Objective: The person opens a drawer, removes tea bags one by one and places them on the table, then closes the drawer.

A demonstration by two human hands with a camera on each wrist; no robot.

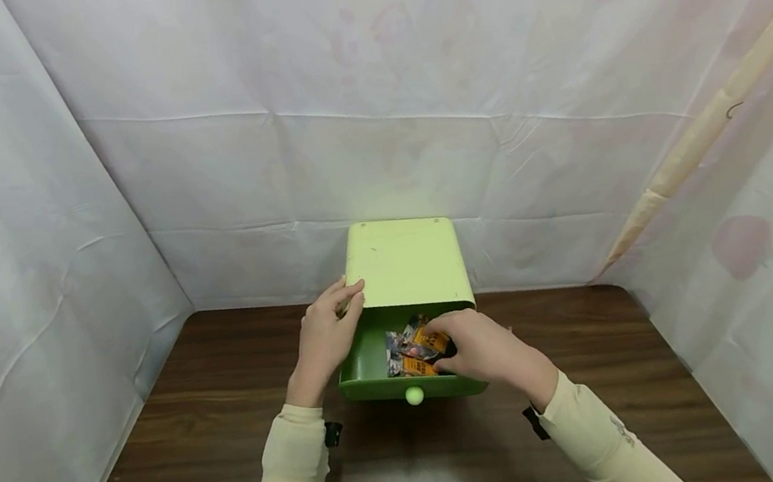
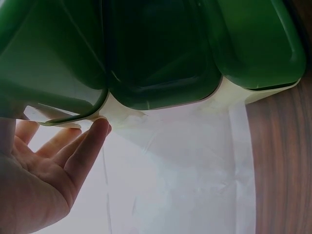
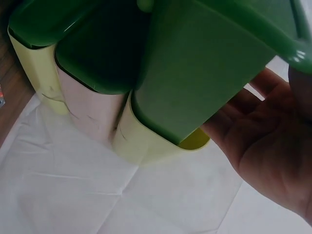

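A small cabinet [image 1: 405,259] with a pale green top stands against the back cloth. Its green top drawer [image 1: 367,358] is pulled out, with a round light-green knob [image 1: 414,395] in front. Several printed packets [image 1: 417,367], orange and grey, lie in the drawer. My left hand [image 1: 322,340] touches the cabinet's left upper edge with loosely extended fingers. Over the drawer's right side is my right hand [image 1: 482,344], thumb and forefinger apart around the packets; whether they pinch one is unclear. In the right wrist view, other fingers [image 3: 263,83] lie outside the drawer wall.
Below the pulled-out drawer, the wrist views show a middle drawer [image 2: 161,58] and a bottom drawer [image 2: 263,44], both pushed in. The cabinet rests on a dark wooden table [image 1: 184,450]. White cloth [image 1: 371,142] hangs behind and at both sides.
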